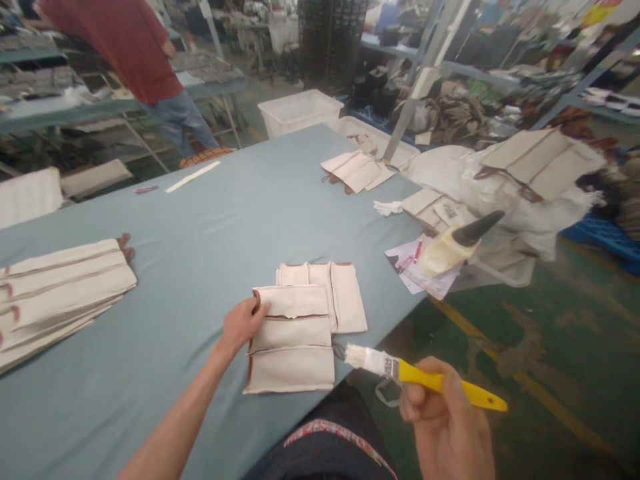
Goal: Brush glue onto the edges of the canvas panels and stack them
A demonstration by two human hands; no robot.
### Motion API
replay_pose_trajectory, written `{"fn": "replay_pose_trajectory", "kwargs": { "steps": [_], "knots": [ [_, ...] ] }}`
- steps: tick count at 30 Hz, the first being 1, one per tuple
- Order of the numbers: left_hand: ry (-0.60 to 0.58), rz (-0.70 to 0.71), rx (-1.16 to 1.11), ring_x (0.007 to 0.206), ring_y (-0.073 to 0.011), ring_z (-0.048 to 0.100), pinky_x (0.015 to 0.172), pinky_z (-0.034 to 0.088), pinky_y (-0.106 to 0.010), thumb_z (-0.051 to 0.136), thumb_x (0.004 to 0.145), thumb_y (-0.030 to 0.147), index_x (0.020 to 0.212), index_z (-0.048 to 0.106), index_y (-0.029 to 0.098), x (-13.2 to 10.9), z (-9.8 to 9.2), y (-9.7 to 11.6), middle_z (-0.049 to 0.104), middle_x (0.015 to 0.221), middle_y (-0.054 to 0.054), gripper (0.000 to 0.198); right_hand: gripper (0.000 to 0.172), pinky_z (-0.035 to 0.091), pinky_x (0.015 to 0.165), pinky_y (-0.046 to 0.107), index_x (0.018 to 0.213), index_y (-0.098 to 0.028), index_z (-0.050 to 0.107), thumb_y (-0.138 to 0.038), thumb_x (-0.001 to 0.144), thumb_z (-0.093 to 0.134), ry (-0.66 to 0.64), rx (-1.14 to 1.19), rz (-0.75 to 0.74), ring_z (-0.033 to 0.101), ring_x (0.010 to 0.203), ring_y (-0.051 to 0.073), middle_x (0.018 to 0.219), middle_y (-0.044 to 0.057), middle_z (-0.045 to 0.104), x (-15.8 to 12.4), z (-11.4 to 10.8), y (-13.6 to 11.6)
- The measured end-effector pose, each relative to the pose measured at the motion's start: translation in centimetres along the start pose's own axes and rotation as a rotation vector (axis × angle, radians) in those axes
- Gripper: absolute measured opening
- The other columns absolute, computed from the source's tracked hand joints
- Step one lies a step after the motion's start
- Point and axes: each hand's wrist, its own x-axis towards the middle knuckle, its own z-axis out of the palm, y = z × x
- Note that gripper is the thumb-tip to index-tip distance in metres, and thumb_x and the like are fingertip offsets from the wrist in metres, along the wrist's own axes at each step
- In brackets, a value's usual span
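My left hand (243,325) rests on the left edge of a small stack of cream fabric pieces (295,340) with brown trim, fingers curled over the top piece's edge. More cream pieces (340,293) lie just behind that stack. My right hand (445,420) grips a yellow-handled brush (425,379), white bristles pointing left toward the stack, held off the table's near edge. A glue bottle (453,247) with a dark nozzle lies on papers at the table's right edge.
The grey-blue table (200,220) carries a big pile of cream pieces (55,293) at left and other piles (357,170) at the far right. White bins (300,110) stand beyond. A person in a red shirt (130,47) stands at back left.
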Motion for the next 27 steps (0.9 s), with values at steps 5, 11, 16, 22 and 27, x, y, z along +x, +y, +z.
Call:
{"fn": "replay_pose_trajectory", "kwargs": {
  "steps": [5, 11, 16, 22, 27],
  "knots": [
    [-0.110, -0.009, -0.315, 0.097, -0.0227, 0.075, 0.085, 0.066, -0.042, 0.069, 0.105, 0.044, 0.123, 0.071, 0.016, 1.2, 0.1, 2.3, 0.076, 0.117, -0.008, 0.034, 0.045, 0.048, 0.048, 0.025, 0.096, -0.022, 0.072, -0.065, 0.089, 0.079, -0.013, -0.018, -0.028, 0.056, 0.050, 0.014, 0.059, -0.003, 0.062, 0.3, -0.2, 0.3],
    [-0.152, 0.059, -0.565, 0.073, -0.0207, 0.068, 0.069, 0.058, -0.034, 0.061, 0.098, 0.048, 0.099, 0.072, 0.016, -3.8, -1.7, 6.1, 0.073, 0.080, -0.003, 0.033, 0.046, 0.046, 0.047, 0.024, 0.094, -0.021, 0.071, -0.066, 0.089, 0.078, -0.063, -0.038, -0.092, 0.056, 0.049, 0.014, 0.059, -0.003, 0.062, 0.8, 0.8, -1.2],
    [-0.075, 0.146, -0.624, 0.071, -0.0172, 0.055, 0.065, 0.047, -0.027, 0.068, 0.082, 0.048, 0.072, 0.060, 0.022, -12.2, -3.0, 8.1, 0.061, 0.074, 0.001, 0.029, 0.047, 0.046, 0.044, 0.024, 0.086, -0.021, 0.071, -0.067, 0.086, 0.080, -0.174, -0.026, -0.138, 0.054, 0.044, 0.014, 0.052, -0.003, 0.058, 1.4, 1.7, -3.1],
    [-0.100, 0.165, -0.783, 0.068, -0.0182, 0.055, 0.064, 0.051, -0.028, 0.065, 0.087, 0.047, 0.099, 0.072, 0.022, -19.0, -0.9, 9.6, 0.063, 0.077, 0.000, 0.028, 0.041, 0.044, 0.045, 0.022, 0.081, -0.022, 0.072, -0.061, 0.092, 0.078, -0.267, -0.033, -0.233, 0.052, 0.043, 0.012, 0.051, -0.005, 0.056, 0.1, 4.8, -4.5],
    [-0.026, 0.371, -0.653, 0.075, -0.0209, 0.067, 0.074, 0.057, -0.030, 0.051, 0.099, 0.027, 0.101, 0.074, 0.023, -20.8, 0.2, 11.0, 0.072, 0.081, -0.002, 0.023, 0.040, 0.040, 0.045, 0.022, 0.082, -0.021, 0.072, -0.059, 0.094, 0.075, -0.265, -0.166, -0.341, 0.051, 0.045, 0.012, 0.054, -0.005, 0.056, 0.0, 4.4, -4.8]
  ]
}}
